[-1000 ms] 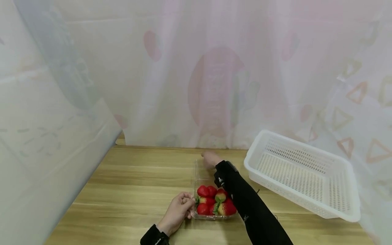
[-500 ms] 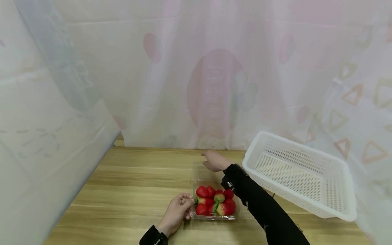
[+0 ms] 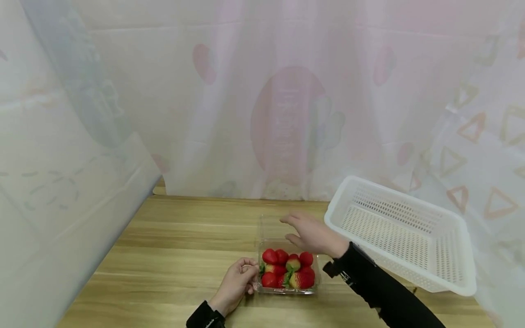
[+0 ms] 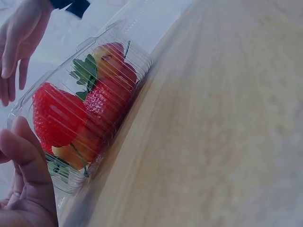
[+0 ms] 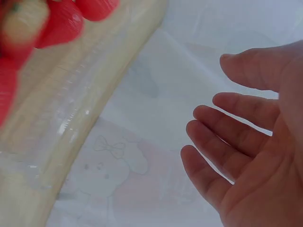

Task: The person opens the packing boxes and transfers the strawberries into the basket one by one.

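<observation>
A clear plastic box [image 3: 287, 292] holding several red strawberries [image 3: 301, 279] lies on the table, its clear lid [image 3: 270, 228] folded back on the far side. My left hand [image 3: 235, 283] pinches the box's left edge between thumb and fingers; in the left wrist view that hand [image 4: 28, 175] is at the box's near corner. Above the lid and the box's far right part hovers my right hand [image 3: 313, 233], empty, fingers spread. The right wrist view shows this hand [image 5: 255, 127] with relaxed fingers, strawberries [image 5: 59, 23] beyond it.
A white perforated basket [image 3: 402, 228] stands at the right, behind my right forearm. The wooden table [image 3: 176, 250] ends at a pale printed curtain [image 3: 221, 114] at the back, and another sheet [image 3: 74, 191] hangs along the left side.
My right hand has moved from beyond the lid back towards me and to the right, its fingers now more spread. My left hand and the box have stayed in place.
</observation>
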### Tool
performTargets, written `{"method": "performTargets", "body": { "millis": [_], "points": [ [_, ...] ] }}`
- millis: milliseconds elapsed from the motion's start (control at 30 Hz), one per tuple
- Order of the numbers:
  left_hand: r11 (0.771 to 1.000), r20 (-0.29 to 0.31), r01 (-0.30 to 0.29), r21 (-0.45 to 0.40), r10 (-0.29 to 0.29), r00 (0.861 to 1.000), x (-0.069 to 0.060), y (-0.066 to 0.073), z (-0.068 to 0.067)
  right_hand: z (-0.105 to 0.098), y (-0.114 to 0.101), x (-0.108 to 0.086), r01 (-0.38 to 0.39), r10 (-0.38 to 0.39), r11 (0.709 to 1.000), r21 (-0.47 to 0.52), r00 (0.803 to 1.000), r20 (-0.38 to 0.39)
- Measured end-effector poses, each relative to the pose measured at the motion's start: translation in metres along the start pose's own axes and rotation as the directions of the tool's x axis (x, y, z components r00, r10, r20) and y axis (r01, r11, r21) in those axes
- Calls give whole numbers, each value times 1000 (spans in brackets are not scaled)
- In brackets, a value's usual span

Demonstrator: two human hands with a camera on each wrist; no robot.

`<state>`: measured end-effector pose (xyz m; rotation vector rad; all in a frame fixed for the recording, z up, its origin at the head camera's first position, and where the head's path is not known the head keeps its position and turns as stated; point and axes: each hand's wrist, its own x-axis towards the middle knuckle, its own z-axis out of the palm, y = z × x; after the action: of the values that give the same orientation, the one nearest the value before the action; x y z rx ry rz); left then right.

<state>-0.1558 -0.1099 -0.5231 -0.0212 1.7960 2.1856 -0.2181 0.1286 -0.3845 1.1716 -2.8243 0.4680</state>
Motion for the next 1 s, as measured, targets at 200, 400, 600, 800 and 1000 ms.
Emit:
{"method": "performTargets", "body": {
  "millis": [200, 400, 600, 800, 1000],
  "points": [
    [1000, 15, -3, -11, 3, 1000, 0, -1, 0, 15, 2, -34, 41, -41, 999, 21, 999, 9],
    [1000, 1, 10, -3, -10, 1000, -1, 0, 0, 31, 1, -57, 69, -72, 993, 97, 997, 29],
    [1000, -2, 13, -1, -13, 1000, -2, 1, 0, 42, 0, -70, 38, -46, 991, 127, 997, 57],
    [1000, -2, 18, -5, -18, 1000, -2, 1, 0, 50, 2, -73, 49, -57, 991, 128, 997, 56],
    [1000, -1, 8, 5, -8, 1000, -2, 0, -1, 55, 4, -71, 16, -27, 993, 117, 995, 92]
  ]
}}
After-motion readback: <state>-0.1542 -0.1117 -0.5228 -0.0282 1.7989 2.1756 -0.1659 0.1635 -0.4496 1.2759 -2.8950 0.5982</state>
